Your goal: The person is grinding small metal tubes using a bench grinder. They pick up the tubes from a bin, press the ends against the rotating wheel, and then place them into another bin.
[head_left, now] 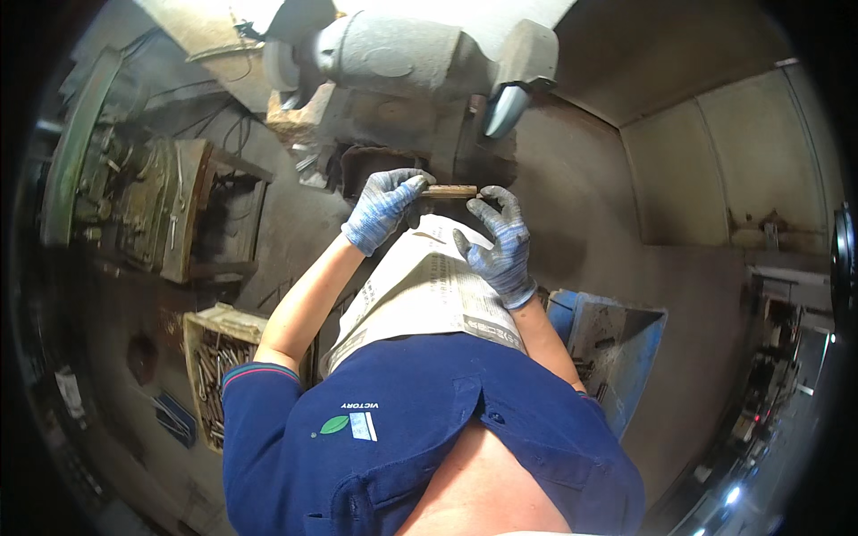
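Pretty sure this is a workshop, a metal shop by the look of it. Biggest giveaway is the grinder (393, 55) up front, a chunky grey motor with a wheel (507, 113) at each end. Off to the left there's a grimy green machine (125, 192) with what looks like a spanner (177, 174) lying on it. A crate (234, 314) on the floor (572, 165) is full of loose metal rods (213, 380), and a scuffed blue bin (642, 357) sits on the other side. Floor's grey and stained. Left hand (386, 207) and right hand (502, 246) are both in grubby gloves (365, 234), which fits.
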The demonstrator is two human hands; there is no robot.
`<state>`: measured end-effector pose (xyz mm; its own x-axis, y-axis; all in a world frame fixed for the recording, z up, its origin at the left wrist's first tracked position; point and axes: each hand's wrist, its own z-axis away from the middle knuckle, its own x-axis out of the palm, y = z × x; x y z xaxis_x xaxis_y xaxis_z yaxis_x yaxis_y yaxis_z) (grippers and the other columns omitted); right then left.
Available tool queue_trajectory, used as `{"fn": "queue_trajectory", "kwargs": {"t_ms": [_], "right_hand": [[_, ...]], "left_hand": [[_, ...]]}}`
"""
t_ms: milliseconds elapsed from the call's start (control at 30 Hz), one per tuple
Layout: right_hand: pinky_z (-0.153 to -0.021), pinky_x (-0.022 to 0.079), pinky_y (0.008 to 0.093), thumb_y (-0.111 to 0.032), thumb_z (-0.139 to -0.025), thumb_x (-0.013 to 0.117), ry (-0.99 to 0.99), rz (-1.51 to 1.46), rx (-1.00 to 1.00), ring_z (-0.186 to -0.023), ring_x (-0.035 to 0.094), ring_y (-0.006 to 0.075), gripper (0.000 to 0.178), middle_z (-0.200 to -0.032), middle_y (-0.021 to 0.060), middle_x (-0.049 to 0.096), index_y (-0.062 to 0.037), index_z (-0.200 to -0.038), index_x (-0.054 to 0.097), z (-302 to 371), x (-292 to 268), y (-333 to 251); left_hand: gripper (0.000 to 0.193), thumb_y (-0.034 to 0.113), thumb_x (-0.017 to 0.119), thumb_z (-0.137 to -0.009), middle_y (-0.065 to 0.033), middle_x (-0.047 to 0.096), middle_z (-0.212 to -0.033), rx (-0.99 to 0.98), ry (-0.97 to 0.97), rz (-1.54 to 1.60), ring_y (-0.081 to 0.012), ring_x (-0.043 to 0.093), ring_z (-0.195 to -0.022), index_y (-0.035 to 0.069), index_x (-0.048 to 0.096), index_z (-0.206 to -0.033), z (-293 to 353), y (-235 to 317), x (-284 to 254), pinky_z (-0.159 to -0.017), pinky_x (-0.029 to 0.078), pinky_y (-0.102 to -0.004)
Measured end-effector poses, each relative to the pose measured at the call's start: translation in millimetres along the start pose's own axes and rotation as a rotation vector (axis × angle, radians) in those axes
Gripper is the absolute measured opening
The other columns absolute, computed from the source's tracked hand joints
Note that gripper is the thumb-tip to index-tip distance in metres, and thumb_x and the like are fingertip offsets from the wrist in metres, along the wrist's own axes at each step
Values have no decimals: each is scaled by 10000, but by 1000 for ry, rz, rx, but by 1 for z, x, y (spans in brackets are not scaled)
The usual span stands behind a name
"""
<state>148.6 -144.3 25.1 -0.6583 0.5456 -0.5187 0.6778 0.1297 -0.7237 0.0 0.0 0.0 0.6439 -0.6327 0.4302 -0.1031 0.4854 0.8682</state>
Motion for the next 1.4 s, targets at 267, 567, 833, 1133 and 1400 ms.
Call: {"fn": "queue_trajectory", "kwargs": {"t_ms": [267, 567, 833, 1133, 1400], "right_hand": [[-805, 498, 354, -205, -696, 761, 186, 151, 15, -939, 598, 323, 363, -1080, 183, 557, 12, -959, 635, 1, -11, 22], [-840, 484, 292, -4, -752, 657, 217, -196, 228, -1018, 564, 222, 256, -1136, 121, 533, 5, -1007, 650, 7, 10, 29], [-902, 476, 288, 90, -829, 527, 287, -327, 202, -1043, 555, 183, 257, -1181, 105, 512, 29, -1056, 631, 12, 25, 61], [-923, 477, 323, 58, -876, 491, 214, -203, 206, -1049, 557, 193, 229, -1192, 110, 503, 38, -1065, 619, 2, 21, 76], [-916, 480, 308, 33, -871, 530, 163, 37, 77, -1032, 572, 186, 209, -1134, 111, 579, 30, -1059, 622, -11, 7, 119]], "left_hand": [[247, 130, 582, -891, -80, 637, -831, 41, -186, -200, -112, 602, -649, -40, 588, -1070, -43, 5, 26, -602, 518, -234], [213, 119, 554, -901, -64, 617, -807, -106, -191, -65, -96, 582, -599, -48, 612, -1019, -60, -4, 10, -549, 499, -229], [229, 155, 598, -885, -57, 632, -789, -65, -140, -3, -92, 574, -599, -23, 592, -1029, -74, -9, -4, -534, 488, -207], [177, 58, 614, -855, -50, 652, -836, 163, 12, -241, -66, 575, -729, -40, 616, -1003, -82, -28, 2, -656, 504, -223], [170, 37, 633, -835, -48, 656, -849, 93, 39, -64, -84, 597, -740, -26, 631, -993, -121, -49, 13, -680, 507, -224]]}}
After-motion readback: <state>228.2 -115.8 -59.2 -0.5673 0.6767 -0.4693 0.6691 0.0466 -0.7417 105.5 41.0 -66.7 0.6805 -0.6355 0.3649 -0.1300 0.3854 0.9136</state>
